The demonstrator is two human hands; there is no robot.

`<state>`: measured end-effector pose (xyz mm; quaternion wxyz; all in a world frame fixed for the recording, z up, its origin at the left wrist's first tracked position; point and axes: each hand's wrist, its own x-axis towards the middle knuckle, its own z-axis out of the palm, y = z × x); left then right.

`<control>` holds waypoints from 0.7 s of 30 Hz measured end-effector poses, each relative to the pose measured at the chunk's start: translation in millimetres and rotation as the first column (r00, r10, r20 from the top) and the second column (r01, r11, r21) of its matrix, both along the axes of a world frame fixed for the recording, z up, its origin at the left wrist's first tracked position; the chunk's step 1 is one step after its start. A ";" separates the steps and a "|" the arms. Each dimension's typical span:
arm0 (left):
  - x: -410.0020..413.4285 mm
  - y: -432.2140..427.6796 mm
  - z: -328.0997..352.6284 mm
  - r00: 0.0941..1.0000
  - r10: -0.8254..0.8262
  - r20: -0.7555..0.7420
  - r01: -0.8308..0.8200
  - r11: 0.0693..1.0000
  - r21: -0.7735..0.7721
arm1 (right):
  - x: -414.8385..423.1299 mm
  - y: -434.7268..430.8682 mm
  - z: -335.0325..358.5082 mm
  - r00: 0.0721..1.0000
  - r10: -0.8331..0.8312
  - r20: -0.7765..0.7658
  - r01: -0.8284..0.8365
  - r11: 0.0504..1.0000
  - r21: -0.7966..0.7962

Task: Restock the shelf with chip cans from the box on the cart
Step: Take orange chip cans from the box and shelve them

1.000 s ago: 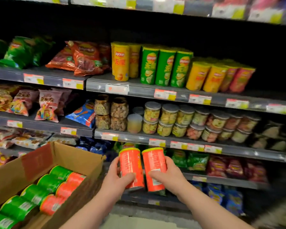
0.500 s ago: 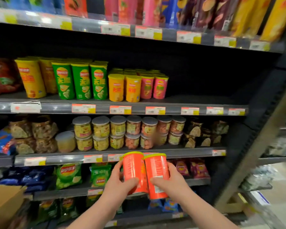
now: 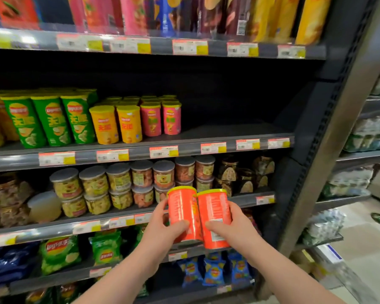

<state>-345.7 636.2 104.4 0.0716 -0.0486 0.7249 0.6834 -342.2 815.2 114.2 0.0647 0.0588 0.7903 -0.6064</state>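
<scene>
Store shelf (image 3: 239,132) sits half bare right of the pink cans (image 3: 171,118). Below that gap, left hand (image 3: 162,229) and right hand (image 3: 233,229) fingers each wrap one orange chip can (image 3: 183,213), touching side by side. Cans look light, stiff, slick; mid-body grip suits.

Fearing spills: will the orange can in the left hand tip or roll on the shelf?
Probably steady upright: the left orange can is squat, like the pink cans standing on the shelf. Sideways, its round wall would likely roll.
</scene>
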 end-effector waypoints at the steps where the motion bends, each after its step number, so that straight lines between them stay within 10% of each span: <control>1: -4.3 4.4 2.5 1.000 -0.002 -0.009 0.002 1.000 0.008 | -2.8 4.4 2.2 1.000 -0.004 -0.008 0.004 1.000 -0.001; 21: -193.7 41.3 58.1 0.965 -0.130 -0.230 0.164 0.977 0.137 | -177.4 55.6 89.1 0.963 -0.119 -0.243 0.146 0.985 0.097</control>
